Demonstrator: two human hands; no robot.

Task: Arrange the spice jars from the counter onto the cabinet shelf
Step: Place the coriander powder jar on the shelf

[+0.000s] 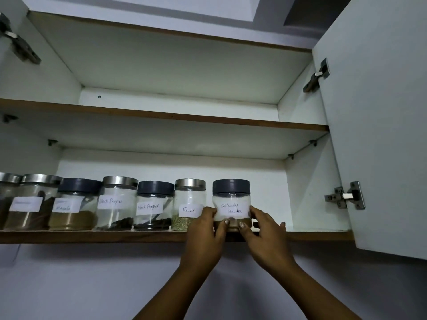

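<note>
A clear coriander powder jar [231, 199] with a dark lid and a handwritten label stands at the right end of a row on the lower cabinet shelf [92, 236]. My left hand [204, 236] grips its lower left side and my right hand [263, 236] its lower right side, thumbs on the front. To its left stand the fennel jar [190, 204], two black pepper jars [154, 205] [117, 202], a masala jar [75, 204] and more jars [30, 202] out to the frame's left edge.
The shelf has free room right of the coriander jar up to the cabinet's side wall [307, 192]. The upper shelf [173, 115] holds nothing visible. The open cabinet door [381, 135] hangs at the right on metal hinges [345, 196].
</note>
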